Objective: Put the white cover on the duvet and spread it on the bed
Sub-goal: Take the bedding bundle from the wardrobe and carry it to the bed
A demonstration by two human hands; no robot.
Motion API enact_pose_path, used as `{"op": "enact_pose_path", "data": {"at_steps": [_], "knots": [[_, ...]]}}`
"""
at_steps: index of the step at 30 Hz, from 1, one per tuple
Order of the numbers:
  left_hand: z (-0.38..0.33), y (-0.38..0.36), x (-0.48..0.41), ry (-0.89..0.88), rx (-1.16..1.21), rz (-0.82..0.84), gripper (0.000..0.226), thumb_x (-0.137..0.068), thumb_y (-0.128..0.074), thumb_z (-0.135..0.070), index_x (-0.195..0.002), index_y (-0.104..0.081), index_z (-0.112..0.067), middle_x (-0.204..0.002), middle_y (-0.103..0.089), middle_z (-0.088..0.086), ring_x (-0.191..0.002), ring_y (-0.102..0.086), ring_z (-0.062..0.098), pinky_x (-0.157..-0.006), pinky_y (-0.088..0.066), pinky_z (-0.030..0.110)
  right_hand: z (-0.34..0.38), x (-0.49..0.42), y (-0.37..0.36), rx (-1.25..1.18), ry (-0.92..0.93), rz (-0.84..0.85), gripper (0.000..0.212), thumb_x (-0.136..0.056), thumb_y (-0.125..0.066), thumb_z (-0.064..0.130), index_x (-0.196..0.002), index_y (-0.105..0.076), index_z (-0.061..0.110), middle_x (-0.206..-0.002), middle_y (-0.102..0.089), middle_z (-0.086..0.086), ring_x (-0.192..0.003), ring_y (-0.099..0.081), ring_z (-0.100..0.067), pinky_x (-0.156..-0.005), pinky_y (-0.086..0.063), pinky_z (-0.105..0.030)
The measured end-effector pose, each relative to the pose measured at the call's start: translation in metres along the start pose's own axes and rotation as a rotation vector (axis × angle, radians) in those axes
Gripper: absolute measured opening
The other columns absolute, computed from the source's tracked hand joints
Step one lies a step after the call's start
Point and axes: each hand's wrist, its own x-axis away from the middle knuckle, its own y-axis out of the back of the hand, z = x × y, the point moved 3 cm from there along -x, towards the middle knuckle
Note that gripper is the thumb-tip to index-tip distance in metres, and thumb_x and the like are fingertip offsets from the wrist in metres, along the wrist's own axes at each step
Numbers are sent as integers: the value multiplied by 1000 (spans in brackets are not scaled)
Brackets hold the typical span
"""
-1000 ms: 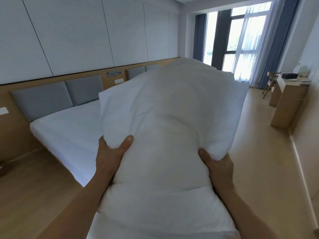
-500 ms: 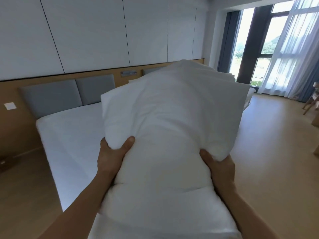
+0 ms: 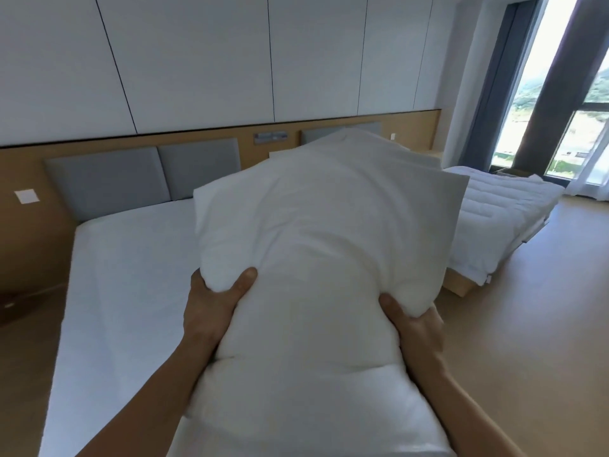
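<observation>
**Fig.** Head view, person standing at the foot end of the bed.

**Duvet.** The duvet is a puffy white folded bundle. It is held in the air over the foot end of the bed, and no contact w/ the mattress is visible. Under it, nearest the person, lies a flat layer of smoother white cloth. This is poss. the cover or just another fold; cannot tell.

**Hands.**
- L: the left hand grips the bundle's bed-side lower corner. The thumb is pressed in on top; the fingers are underneath, out of sight.
- R: the right hand grips the opposite corner the same way. The thumb digs into the side; the fingers are hidden below.

**Surroundings.**
- Grey headboard pads stand at the bed's head.
- A wall plate sits just beyond the bed's head corner.
- A 2nd bed w/ a quilted white top stands well apart, on the far side from the bed.
- The window is past that.

**Progress (est.).** The task looks early-stage.
- Done: the duvet is picked up and brought to the bed.
- Not done: the bed shows only a smooth sheet w/ nothing spread on it, and the bundle is fully folded.
- Left: set the bundle down, unfold it, work the cover over it corner by corner (if not already on), shake it out and spread it flat.
</observation>
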Motion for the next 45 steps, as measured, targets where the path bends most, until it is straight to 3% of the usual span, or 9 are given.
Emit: {"op": "enact_pose_path", "data": {"at_steps": [2, 6, 10, 16, 21, 30, 38, 41, 45], "knots": [[1, -31, -23, 16, -32, -42, 127, -38, -66, -87, -146, -35, -28, -138, -54, -1, -121, -54, 27, -104, -45, 49, -16, -44, -7, -7, -15, 40, 72, -41, -66, 71, -96, -65, 26, -89, -68, 13, -83, -64, 0, -65, -45, -18], [6, -93, -67, 67, -40, -119, 127, -38, -66, -87, -146, -36, -27, -136, -56, -1, -119, -56, 27, -103, -46, 49, -45, -138, -16, 8, -53, 126, 75, -39, -63, 72, -97, -64, 25, -88, -67, 16, -79, -60, 4, -56, -40, -5], [15, -141, -110, 130, -57, -183, 127, -38, -66, -86, -145, -36, -26, -134, -57, -1, -118, -56, 27, -102, -46, 49, -74, -222, -38, -9, -94, 221, 78, -42, -69, 70, -106, -65, 25, -94, -71, 10, -89, -65, -5, -68, -45, -20], [48, -187, -188, 222, -76, -250, 130, -35, -66, -90, -144, -38, -25, -133, -58, -1, -117, -57, 28, -102, -47, 51, -124, -316, -97, 11, -171, 332, 69, -43, -73, 67, -100, -66, 29, -88, -73, 15, -79, -67, 1, -68, -47, -23], [93, -216, -256, 332, -99, -274, 131, -34, -65, -91, -144, -38, -25, -133, -58, -1, -118, -57, 27, -102, -47, 50, -174, -380, -154, 64, -243, 402, 71, -43, -75, 67, -102, -65, 29, -94, -74, 9, -88, -69, -10, -76, -53, -33], [193, -271, -342, 553, -226, -326, 130, -35, -64, -93, -142, -39, -24, -128, -61, 0, -114, -60, 30, -100, -48, 51, -296, -466, -234, 141, -406, 558, 77, -42, -71, 71, -108, -62, 31, -99, -71, 10, -90, -65, -6, -67, -46, -23], [302, -317, -354, 787, -400, -374, 124, -40, -58, -96, -141, -38, -27, -128, -60, 3, -113, -59, 32, -97, -48, 49, -430, -504, -263, 248, -594, 701, 86, -38, -71, 69, -110, -62, 22, -99, -70, 7, -88, -64, -5, -66, -46, -21], [308, -315, -351, 790, -382, -410, 119, -39, -62, -97, -136, -45, -30, -125, -63, 1, -108, -63, 28, -97, -50, 51, -438, -504, -263, 246, -612, 728, 85, -37, -73, 68, -109, -60, 26, -100, -69, 8, -92, -65, -9, -71, -48, -26], [280, -320, -360, 740, -314, -433, 113, -40, -66, -86, -132, -51, -22, -118, -66, 2, -102, -64, 25, -91, -51, 44, -419, -514, -264, 194, -577, 744, 82, -35, -73, 66, -106, -59, 28, -98, -68, 12, -91, -63, -3, -70, -45, -20]]}}
